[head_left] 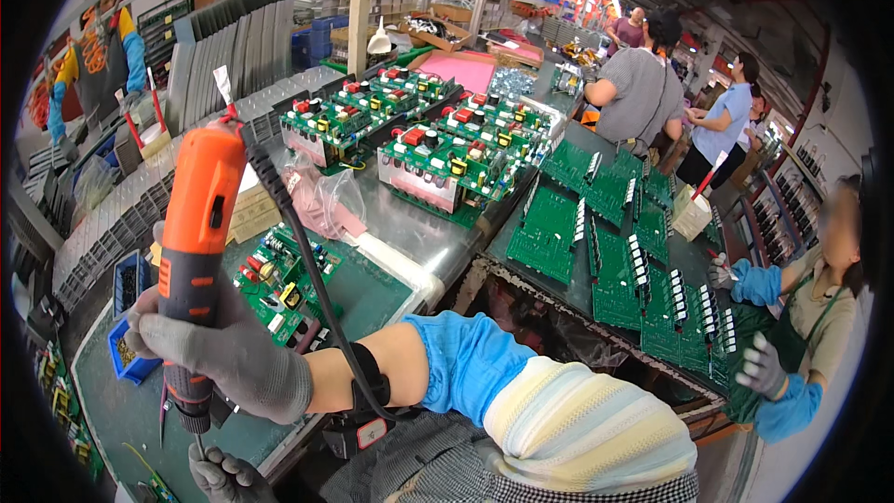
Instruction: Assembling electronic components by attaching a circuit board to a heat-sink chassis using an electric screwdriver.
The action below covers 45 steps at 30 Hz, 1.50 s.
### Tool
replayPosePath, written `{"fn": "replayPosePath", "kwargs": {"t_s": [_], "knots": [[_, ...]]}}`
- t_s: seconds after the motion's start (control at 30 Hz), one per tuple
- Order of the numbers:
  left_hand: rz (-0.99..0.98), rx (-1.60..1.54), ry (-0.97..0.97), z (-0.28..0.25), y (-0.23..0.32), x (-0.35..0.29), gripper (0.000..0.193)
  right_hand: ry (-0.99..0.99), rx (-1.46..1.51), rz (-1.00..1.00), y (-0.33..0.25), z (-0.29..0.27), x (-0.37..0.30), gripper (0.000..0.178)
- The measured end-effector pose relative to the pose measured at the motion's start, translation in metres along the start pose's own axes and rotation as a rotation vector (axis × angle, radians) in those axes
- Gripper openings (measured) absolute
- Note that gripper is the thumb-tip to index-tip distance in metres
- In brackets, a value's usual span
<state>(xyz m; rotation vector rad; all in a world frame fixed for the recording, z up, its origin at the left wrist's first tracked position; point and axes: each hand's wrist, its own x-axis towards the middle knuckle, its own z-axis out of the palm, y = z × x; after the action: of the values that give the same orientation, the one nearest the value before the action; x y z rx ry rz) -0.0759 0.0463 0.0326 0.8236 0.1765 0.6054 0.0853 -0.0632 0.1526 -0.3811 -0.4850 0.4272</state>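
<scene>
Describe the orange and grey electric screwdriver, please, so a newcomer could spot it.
Find the dark green workbench at left. Above it, the grey-gloved right hand grips the screwdriver, bit down. Its orange upper casing and black cord distinguish it from the green circuit board nearby.

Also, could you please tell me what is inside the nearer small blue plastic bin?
Small loose yellowish pieces show inside the nearer blue plastic bin, too tiny to identify. The grey-gloved right hand covers its upper right part, hiding whatever lies there.
</scene>
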Motion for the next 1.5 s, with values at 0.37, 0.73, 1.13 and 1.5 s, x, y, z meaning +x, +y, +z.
{"fn": "replayPosePath", "kwargs": {"t_s": [0.37,0.73,1.13,1.5], "knots": [[-0.010,-0.159,0.262,0.005,-0.013,0.009,0.049,0.030,-0.108,-0.015,-0.005,0.002,0.002,0.027],[0.446,0.918,0.099,-0.028,0.028,0.023,0.097,-0.379,-0.368,-0.108,-0.048,-0.016,0.034,0.033],[0.298,1.338,-0.418,-0.005,-0.001,0.098,0.154,-0.539,-0.577,-0.019,-0.045,-0.021,0.033,0.028],[0.214,1.331,-0.382,-0.005,-0.003,0.099,0.149,-0.584,-0.572,-0.060,-0.038,-0.028,0.035,0.038]]}}
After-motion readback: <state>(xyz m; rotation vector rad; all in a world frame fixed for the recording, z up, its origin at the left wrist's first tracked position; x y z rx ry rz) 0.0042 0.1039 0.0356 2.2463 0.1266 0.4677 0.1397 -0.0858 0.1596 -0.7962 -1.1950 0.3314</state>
